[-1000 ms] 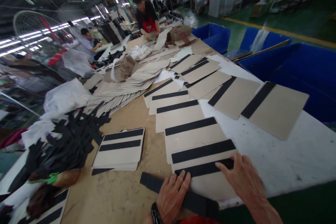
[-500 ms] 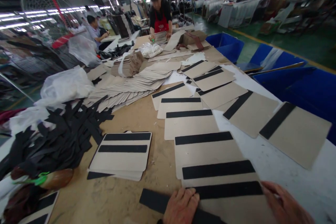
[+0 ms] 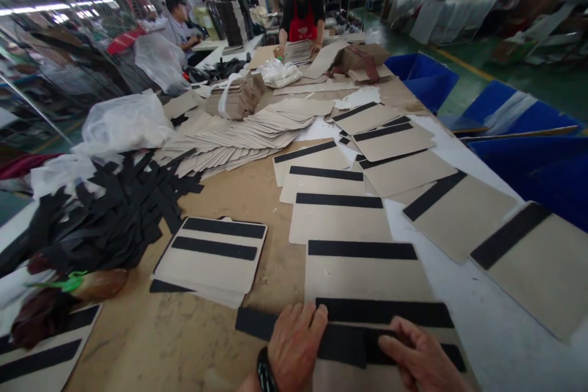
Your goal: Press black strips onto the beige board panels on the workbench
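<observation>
Near the bottom centre, my left hand (image 3: 296, 340) has its fingers closed over a dark strip (image 3: 255, 323), which sticks out on both sides of it. My right hand (image 3: 420, 352) is to the right, its thumb and fingers pinched on a black strip (image 3: 374, 348) over the nearest beige boards. Part of that strip is hidden by the fingers. Just beyond the hands, a beige board (image 3: 367, 275) lies flat, and another black strip (image 3: 386, 312) crosses the board edge nearer to me. A dark band circles my left wrist.
Beige boards with black strips (image 3: 340, 220) run up the table. A short board stack (image 3: 215, 269) sits left, beside a heap of loose black strips (image 3: 105, 220). Fanned boards (image 3: 239, 141) lie farther off. Blue bins (image 3: 528, 165) stand right; a person in a red apron (image 3: 303, 18) works opposite.
My right hand has moved left from the board's right edge onto a black strip. My left hand has shifted slightly left. The view has tilted a little.
</observation>
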The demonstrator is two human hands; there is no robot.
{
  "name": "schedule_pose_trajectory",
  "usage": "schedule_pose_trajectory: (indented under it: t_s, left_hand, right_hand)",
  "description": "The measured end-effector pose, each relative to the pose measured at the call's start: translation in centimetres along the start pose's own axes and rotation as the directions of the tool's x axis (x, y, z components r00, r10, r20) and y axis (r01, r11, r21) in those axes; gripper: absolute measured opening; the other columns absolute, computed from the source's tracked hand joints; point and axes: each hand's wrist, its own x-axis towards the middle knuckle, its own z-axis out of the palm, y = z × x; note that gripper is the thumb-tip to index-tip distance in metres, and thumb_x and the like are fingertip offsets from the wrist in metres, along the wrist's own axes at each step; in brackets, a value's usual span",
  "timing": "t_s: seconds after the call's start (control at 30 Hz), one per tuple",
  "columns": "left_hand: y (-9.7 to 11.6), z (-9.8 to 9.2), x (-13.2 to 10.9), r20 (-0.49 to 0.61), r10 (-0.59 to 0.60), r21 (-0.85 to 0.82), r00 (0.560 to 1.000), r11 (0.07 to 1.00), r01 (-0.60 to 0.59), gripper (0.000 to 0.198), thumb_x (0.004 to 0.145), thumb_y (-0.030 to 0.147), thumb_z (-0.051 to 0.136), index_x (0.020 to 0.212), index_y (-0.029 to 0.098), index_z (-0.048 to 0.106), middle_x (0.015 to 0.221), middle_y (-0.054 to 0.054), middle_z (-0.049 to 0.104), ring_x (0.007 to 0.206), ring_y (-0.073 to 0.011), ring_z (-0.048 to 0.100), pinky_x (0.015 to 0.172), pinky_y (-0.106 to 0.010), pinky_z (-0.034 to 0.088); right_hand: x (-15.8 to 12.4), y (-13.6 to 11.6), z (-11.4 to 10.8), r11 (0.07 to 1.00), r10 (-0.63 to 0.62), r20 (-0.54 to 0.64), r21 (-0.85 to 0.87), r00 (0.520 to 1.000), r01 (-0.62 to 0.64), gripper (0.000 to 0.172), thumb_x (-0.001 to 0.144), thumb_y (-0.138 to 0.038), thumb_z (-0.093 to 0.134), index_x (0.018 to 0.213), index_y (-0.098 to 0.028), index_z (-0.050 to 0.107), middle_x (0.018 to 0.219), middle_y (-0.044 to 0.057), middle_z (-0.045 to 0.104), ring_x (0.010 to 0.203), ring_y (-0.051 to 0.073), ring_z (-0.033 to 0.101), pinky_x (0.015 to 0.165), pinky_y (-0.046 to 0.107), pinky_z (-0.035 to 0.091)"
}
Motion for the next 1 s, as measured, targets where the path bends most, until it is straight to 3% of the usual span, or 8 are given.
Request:
schedule_pose_trajectory:
  t_s: [0.1, 0.2, 0.3, 0.5, 0.6, 0.77, 0.87, 1.0]
  left_hand:
    - [0.1, -0.6, 1.2, 0.061, -0.011, -0.037, 0.998, 0.999, 0.013, 0.034, 0.078, 0.004, 0.047, 0.108, 0.019, 0.047, 0.086, -0.001, 0.058, 0.074, -0.0178, 0.055, 0.069, -0.031, 0.046]
    - [0.1, -1.1, 2.2, 0.087, 0.004, -0.062, 0.996, 0.998, 0.001, 0.027, 0.080, 0.005, 0.044, 0.102, 0.020, 0.048, 0.082, 0.000, 0.057, 0.071, -0.0182, 0.055, 0.067, -0.032, 0.047]
    - [0.1, -1.3, 2.9, 0.077, 0.010, -0.047, 0.997, 0.999, -0.006, 0.022, 0.081, 0.007, 0.043, 0.098, 0.020, 0.048, 0.079, 0.000, 0.057, 0.069, -0.0190, 0.054, 0.065, -0.033, 0.047]
    - [-1.1, -0.8, 3.2, 0.033, 0.012, -0.030, 0.999, 0.999, -0.011, 0.014, 0.081, 0.009, 0.044, 0.087, 0.020, 0.049, 0.074, 0.000, 0.055, 0.066, -0.0177, 0.054, 0.060, -0.029, 0.044]
    - [-2.8, -1.2, 2.7, 0.016, 0.003, -0.025, 1.000, 1.000, -0.002, 0.015, 0.085, 0.009, 0.038, 0.083, 0.020, 0.049, 0.072, 0.000, 0.055, 0.063, -0.0167, 0.053, 0.058, -0.028, 0.043]
    - [-4.8, -3.8, 1.5, -0.046, 0.002, 0.029, 0.999, 1.000, -0.001, 0.026, 0.092, 0.013, 0.028, 0.106, 0.014, 0.050, 0.073, -0.003, 0.057, 0.063, -0.0169, 0.054, 0.057, -0.029, 0.041]
    - [-3.6, -4.1, 1.0, -0.052, 0.117, 0.057, 0.992, 0.992, -0.114, 0.029, 0.094, 0.015, 0.027, 0.110, 0.013, 0.051, 0.068, -0.001, 0.056, 0.058, -0.0156, 0.051, 0.054, -0.028, 0.040]
    - [-0.7, -1.3, 1.1, -0.056, 0.132, 0.048, 0.990, 0.990, -0.129, 0.031, 0.095, 0.018, 0.028, 0.111, 0.016, 0.055, 0.094, -0.004, 0.063, 0.076, -0.0160, 0.057, 0.067, -0.030, 0.045]
  right_hand:
    - [0.9, -0.5, -1.6, 0.997, -0.030, -0.026, 0.068, 0.999, 0.031, 0.055, 0.059, -0.068, 0.061, 0.059, -0.022, 0.031, 0.042, -0.009, 0.038, 0.032, 0.003, 0.026, 0.037, 0.019, 0.016]
    - [1.1, -0.6, -3.2, 0.980, -0.017, 0.105, 0.201, 0.994, -0.004, 0.053, 0.059, -0.070, 0.060, 0.065, -0.022, 0.039, 0.039, -0.010, 0.036, 0.033, 0.003, 0.025, 0.039, 0.020, 0.014]
    - [1.3, -0.6, -4.4, 0.983, 0.026, 0.127, 0.176, 0.992, -0.048, 0.051, 0.060, -0.067, 0.063, 0.074, -0.021, 0.046, 0.037, -0.011, 0.033, 0.034, 0.005, 0.026, 0.039, 0.020, 0.015]
    - [2.5, -0.8, -6.3, 0.975, 0.043, 0.136, 0.209, 0.990, -0.071, 0.050, 0.058, -0.065, 0.066, 0.062, -0.021, 0.042, 0.041, -0.009, 0.036, 0.035, 0.004, 0.026, 0.037, 0.019, 0.018]
    - [3.5, -0.9, -7.7, 0.991, 0.072, -0.032, 0.116, 0.997, -0.068, 0.048, 0.055, -0.065, 0.066, 0.066, -0.021, 0.051, 0.042, -0.005, 0.046, 0.036, 0.007, 0.036, 0.036, 0.020, 0.027]
    - [4.7, -1.4, -9.7, 0.996, -0.014, -0.361, -0.083, 0.933, -0.017, 0.045, 0.049, -0.060, 0.065, 0.069, -0.020, 0.061, 0.047, 0.000, 0.057, 0.043, 0.014, 0.050, 0.043, 0.025, 0.043]
    - [4.9, -1.4, -10.1, 0.993, -0.011, -0.394, -0.113, 0.919, -0.037, 0.046, 0.047, -0.059, 0.064, 0.071, -0.020, 0.063, 0.053, 0.002, 0.062, 0.050, 0.018, 0.058, 0.047, 0.027, 0.049]
    - [5.0, -1.5, -10.1, 0.991, 0.046, -0.429, -0.091, 0.902, -0.094, 0.047, 0.043, -0.059, 0.063, 0.070, -0.020, 0.065, 0.055, 0.002, 0.064, 0.052, 0.021, 0.061, 0.051, 0.030, 0.052]
